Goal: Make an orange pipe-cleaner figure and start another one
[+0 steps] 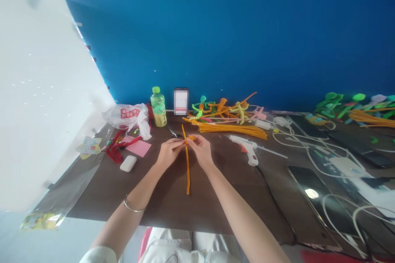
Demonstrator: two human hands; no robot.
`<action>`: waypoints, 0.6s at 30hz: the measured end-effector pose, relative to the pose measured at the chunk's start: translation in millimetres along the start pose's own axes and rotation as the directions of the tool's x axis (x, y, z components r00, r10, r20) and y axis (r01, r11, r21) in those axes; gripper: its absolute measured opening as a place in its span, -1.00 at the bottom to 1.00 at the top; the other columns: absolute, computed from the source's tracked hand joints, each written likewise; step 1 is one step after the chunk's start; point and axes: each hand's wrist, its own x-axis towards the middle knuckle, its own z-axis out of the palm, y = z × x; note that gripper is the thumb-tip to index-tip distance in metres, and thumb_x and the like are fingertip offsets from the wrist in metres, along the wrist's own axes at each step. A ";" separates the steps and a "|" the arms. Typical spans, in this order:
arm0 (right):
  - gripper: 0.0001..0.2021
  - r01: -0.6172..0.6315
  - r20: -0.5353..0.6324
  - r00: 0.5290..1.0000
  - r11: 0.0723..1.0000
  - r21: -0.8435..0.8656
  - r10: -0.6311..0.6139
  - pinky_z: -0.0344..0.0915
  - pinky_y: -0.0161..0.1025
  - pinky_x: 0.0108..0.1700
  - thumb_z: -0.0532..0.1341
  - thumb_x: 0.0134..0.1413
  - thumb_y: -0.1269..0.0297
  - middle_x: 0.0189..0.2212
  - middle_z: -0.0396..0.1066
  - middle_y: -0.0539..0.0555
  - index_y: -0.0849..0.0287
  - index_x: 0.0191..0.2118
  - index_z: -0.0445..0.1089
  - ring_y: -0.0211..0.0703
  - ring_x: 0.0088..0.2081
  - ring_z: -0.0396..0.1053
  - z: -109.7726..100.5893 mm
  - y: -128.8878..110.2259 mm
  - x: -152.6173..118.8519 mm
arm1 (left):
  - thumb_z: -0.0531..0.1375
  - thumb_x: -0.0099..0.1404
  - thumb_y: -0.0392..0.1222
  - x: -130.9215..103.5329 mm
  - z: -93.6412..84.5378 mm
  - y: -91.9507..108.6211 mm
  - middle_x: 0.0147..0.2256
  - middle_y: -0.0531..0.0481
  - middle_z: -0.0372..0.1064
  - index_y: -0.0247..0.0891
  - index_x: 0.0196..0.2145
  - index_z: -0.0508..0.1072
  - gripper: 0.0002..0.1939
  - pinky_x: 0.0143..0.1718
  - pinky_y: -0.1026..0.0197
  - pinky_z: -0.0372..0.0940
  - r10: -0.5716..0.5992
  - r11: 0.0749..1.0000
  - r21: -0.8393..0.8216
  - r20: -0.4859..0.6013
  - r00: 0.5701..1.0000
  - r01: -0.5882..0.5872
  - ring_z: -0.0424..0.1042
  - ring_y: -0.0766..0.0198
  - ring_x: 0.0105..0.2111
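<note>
Over the middle of the table, my left hand (pixel 169 153) pinches an orange pipe cleaner (pixel 188 172) between thumb and fingers. My right hand (pixel 202 151) is closed on the same pipe cleaner, fingertips almost touching the left ones. One end points up past the fingers, while a longer length hangs down towards me. More orange shows at the right fingertips, but its shape is partly covered. Just behind the hands lie scissors (pixel 173 133), partly hidden. A bundle of orange pipe cleaners (pixel 233 129) lies beyond my right hand.
A white glue gun (pixel 250 150) with its cord is on the right, near a phone (pixel 321 197) and tangled white cables. Small pipe-cleaner figures (pixel 222 107) stand at the back. A green-capped bottle (pixel 158 109), plastic bag (pixel 128 116), and white case (pixel 128 163) are left.
</note>
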 end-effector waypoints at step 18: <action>-0.75 -0.052 0.135 0.990 0.991 0.121 0.035 0.33 -0.21 -0.22 0.34 -0.24 0.19 -0.43 0.43 0.00 0.14 -0.35 0.43 -0.25 -0.38 0.37 -6.3 5.8 3.4 | 0.28 -0.07 -0.01 3.8 -4.8 9.5 -0.62 0.01 0.33 -0.39 -0.31 0.53 -0.58 -0.48 0.27 0.17 -0.544 0.688 -0.447 0.203 0.814 0.571 0.22 0.40 -0.59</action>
